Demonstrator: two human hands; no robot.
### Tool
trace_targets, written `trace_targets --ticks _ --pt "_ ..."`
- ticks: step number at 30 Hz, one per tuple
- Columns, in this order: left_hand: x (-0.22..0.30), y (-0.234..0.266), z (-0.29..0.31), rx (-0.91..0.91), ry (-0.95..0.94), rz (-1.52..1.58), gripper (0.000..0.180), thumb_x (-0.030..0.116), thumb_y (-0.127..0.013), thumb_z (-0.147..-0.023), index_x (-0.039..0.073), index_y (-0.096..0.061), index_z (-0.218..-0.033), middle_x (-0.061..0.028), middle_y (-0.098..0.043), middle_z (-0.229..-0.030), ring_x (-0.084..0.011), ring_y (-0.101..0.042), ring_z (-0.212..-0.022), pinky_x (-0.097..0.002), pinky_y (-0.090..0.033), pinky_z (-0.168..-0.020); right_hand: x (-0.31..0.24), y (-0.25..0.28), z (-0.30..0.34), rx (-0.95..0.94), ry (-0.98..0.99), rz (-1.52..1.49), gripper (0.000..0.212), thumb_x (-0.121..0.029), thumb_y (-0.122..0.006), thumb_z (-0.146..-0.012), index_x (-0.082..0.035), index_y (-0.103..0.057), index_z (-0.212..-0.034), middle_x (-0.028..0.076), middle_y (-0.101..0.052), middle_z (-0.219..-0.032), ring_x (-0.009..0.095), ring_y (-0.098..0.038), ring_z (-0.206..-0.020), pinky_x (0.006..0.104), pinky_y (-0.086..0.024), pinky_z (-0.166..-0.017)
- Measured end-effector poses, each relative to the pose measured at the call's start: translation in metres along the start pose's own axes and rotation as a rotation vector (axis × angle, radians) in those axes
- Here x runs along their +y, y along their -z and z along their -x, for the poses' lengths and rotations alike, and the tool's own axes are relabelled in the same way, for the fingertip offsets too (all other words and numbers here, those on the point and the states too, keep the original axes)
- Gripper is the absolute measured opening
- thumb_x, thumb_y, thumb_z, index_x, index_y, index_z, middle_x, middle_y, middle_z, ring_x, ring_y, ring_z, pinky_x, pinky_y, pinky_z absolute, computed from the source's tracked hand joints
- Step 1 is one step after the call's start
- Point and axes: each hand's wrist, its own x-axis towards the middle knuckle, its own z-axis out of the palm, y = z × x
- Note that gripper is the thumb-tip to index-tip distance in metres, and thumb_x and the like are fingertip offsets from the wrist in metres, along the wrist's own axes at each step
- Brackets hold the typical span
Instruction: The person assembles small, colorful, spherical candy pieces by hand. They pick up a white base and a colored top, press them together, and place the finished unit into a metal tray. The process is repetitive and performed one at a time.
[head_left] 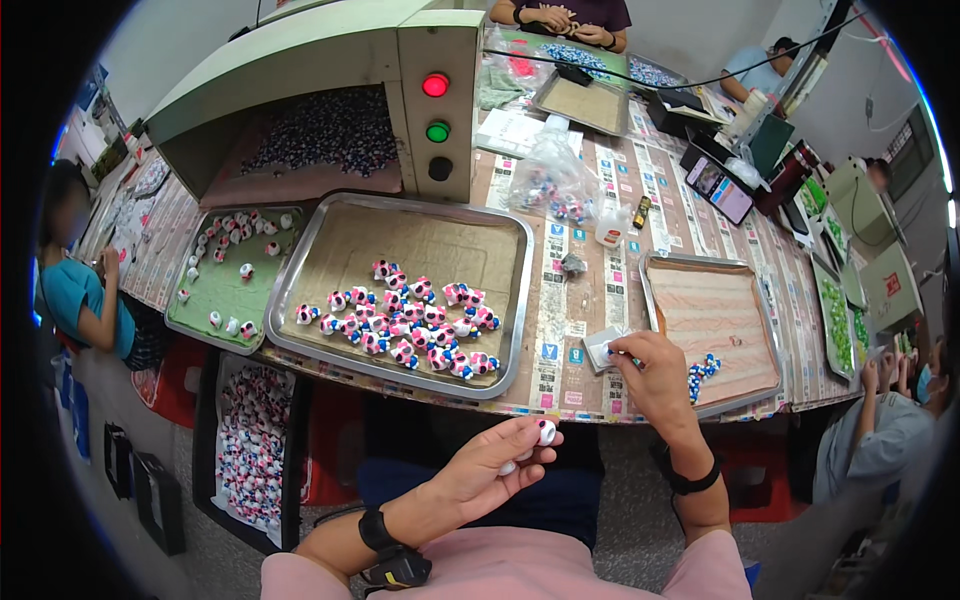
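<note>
As the left hand (500, 458) pinched a white piece (547, 432), the right hand (652, 368) pinched a blue bit (612, 351), seemingly gluing, careful joining likely next.

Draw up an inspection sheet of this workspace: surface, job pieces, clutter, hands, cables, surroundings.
Surface: table covered in patterned printed paper.
Job's things: small pink, white and blue figures on a brown-lined rectangular metal tray; small blue-and-white pieces on an orange-lined metal tray.
Clutter: clear plastic bag, small white plastic bottle, yellow-and-black cylinder.
Hands: left hand holds small round white pieces; right hand, fingertips at a white square pad, grip unclear.
Cables: thin black cable across the far side.
Surroundings: cream metal machine; person in teal at left; black rectangular crate below.
</note>
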Motion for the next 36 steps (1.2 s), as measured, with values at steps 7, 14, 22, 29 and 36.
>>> trace_targets --ticks 7,14,22,29,36 --pt "-0.001 0.001 -0.008 0.021 -0.053 -0.008 0.030 0.013 -0.057 -0.096 0.006 -0.053 -0.125 -0.0056 -0.062 -0.112 -0.0133 -0.063 -0.099 -0.0239 -0.056 -0.077 -0.041 0.016 0.022 0.004 -0.094 -0.296 0.015 -0.001 -0.071 -0.077 -0.002 -0.071 -0.092 0.011 -0.068 -0.090 0.023 -0.065 -0.080 0.0308 -0.052 -0.068" --pt "-0.004 0.006 -0.010 -0.022 -0.044 -0.034 0.032 0.011 -0.058 -0.095 0.008 -0.053 -0.126 -0.0049 -0.062 -0.111 -0.0140 -0.064 -0.100 -0.0250 -0.057 -0.078 -0.070 0.012 0.054 -0.104 -0.122 -0.622 0.018 0.001 -0.072 -0.079 0.000 -0.071 -0.097 0.010 -0.069 -0.093 0.013 -0.066 -0.079 0.0233 -0.053 -0.065" --pt "-0.006 0.005 -0.009 0.034 -0.053 -0.092 0.033 0.006 -0.061 -0.092 0.007 -0.054 -0.124 -0.0061 -0.063 -0.110 -0.0150 -0.065 -0.100 -0.0236 -0.058 -0.075 -0.072 0.008 0.056 -0.117 -0.125 -0.633 0.017 0.000 -0.072 -0.080 -0.001 -0.071 -0.097 0.010 -0.069 -0.092 0.014 -0.066 -0.076 0.0228 -0.053 -0.063" --pt "-0.007 0.002 -0.008 0.075 -0.099 -0.279 0.023 0.005 -0.063 -0.091 0.002 -0.060 -0.114 -0.0090 -0.065 -0.103 -0.0159 -0.066 -0.091 -0.0224 -0.057 -0.069 -0.069 0.012 0.057 -0.197 -0.094 -0.582 0.018 -0.001 -0.074 -0.078 -0.002 -0.072 -0.096 0.010 -0.068 -0.086 0.015 -0.066 -0.073 0.0254 -0.053 -0.063" --pt "0.000 -0.005 -0.006 0.024 -0.113 -0.382 0.024 0.008 -0.063 -0.092 0.000 -0.060 -0.115 -0.0070 -0.064 -0.093 -0.0096 -0.061 -0.074 -0.0180 -0.048 -0.052 -0.069 0.018 0.050 -0.259 -0.064 -0.650 0.023 -0.001 -0.075 -0.076 -0.003 -0.072 -0.099 0.010 -0.068 -0.087 0.015 -0.065 -0.074 0.0248 -0.052 -0.064"
